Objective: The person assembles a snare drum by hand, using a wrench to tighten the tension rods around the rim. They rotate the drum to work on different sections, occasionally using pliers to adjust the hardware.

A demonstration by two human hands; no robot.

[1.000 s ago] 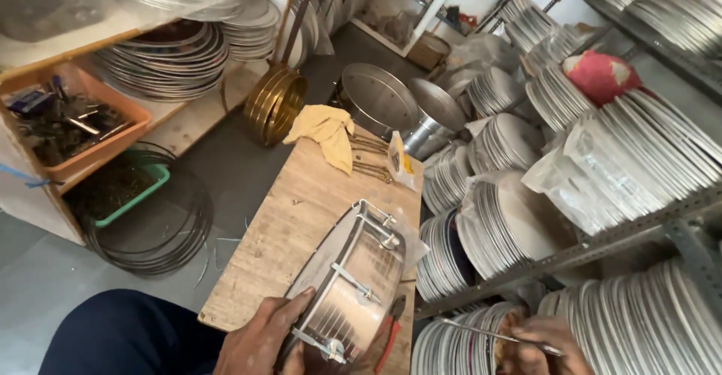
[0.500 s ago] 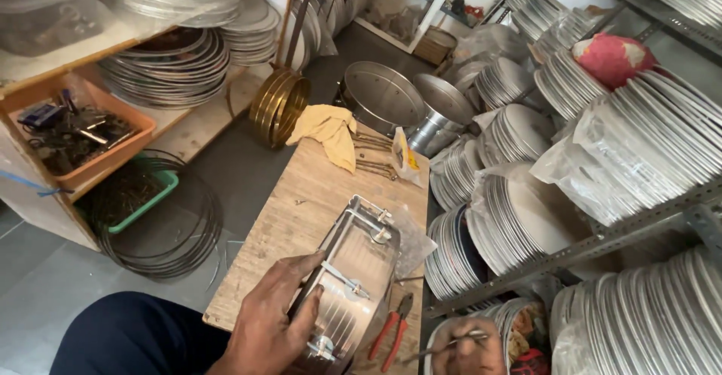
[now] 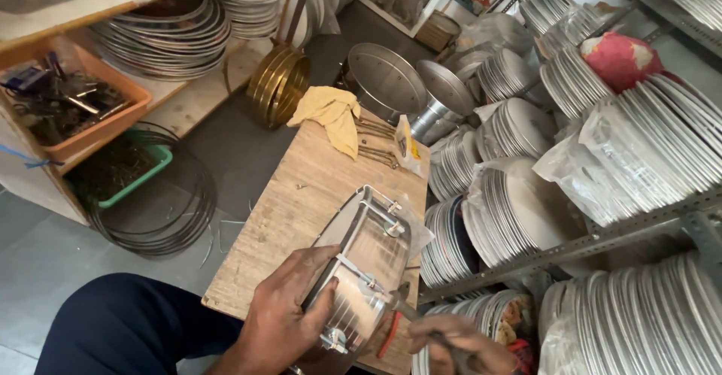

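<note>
A shiny metal drum shell with tension rods and lugs lies on its side on a low wooden board. My left hand grips its near rim and steadies it. My right hand is at the bottom right, closed on a thin metal tool whose tip touches the shell's right side. Red-handled pliers lie on the board just under that hand.
A yellow cloth and several wrenches lie at the board's far end. Stacks of metal discs fill the shelves on the right. Brass hoops, wire rings and an orange tray sit to the left.
My left hand has shifted along the shell's near rim. My right hand has come in from the right and brought the thin tool up against the shell.
</note>
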